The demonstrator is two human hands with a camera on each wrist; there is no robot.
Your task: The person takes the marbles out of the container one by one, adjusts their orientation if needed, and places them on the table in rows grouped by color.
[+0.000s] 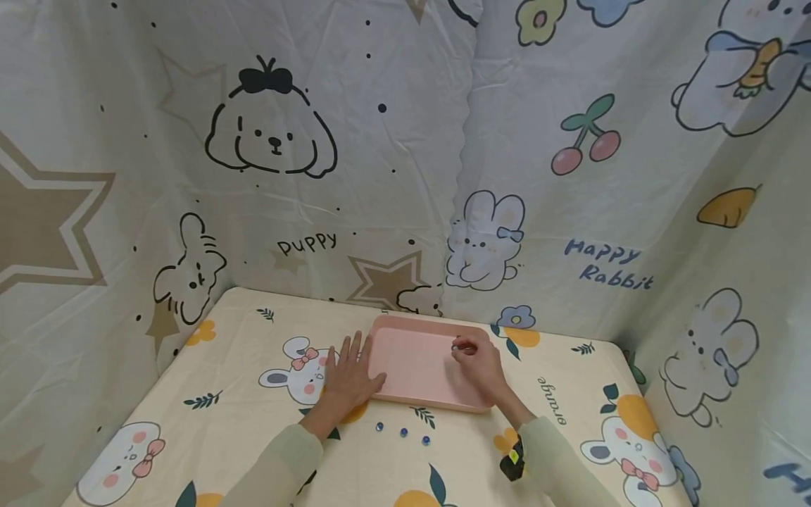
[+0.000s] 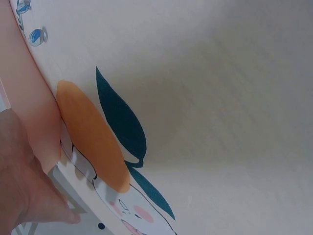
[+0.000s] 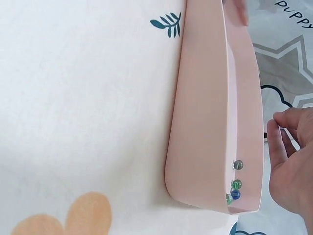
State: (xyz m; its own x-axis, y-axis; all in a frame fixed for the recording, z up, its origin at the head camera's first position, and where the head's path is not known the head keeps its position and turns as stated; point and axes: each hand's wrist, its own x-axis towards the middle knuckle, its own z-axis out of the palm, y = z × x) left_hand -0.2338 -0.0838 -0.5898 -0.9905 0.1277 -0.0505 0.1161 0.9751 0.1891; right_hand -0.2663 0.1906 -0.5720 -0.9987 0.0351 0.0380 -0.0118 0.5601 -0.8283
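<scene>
A shallow pink tray [image 1: 415,362] lies on the table. My left hand [image 1: 350,380] is at its left side with the fingers spread, thumb at the tray's edge; part of this hand [image 2: 24,181] shows in the left wrist view. Above the tray's right half, my right hand [image 1: 479,365] has its fingertips together, pinching what looks like a small marble [image 1: 455,347], mostly hidden by the fingers. In the right wrist view, several glass marbles, among them a green marble [image 3: 236,184] and a blue marble [image 3: 235,194], sit in one end of the tray.
In front of the tray, a left marble [image 1: 379,427], a middle marble [image 1: 404,432] and a right marble [image 1: 426,441] lie in a row on the printed tablecloth [image 1: 253,451]. A black object with a yellow mark [image 1: 512,459] is by the right wrist. Printed curtains [image 1: 380,176] hang behind.
</scene>
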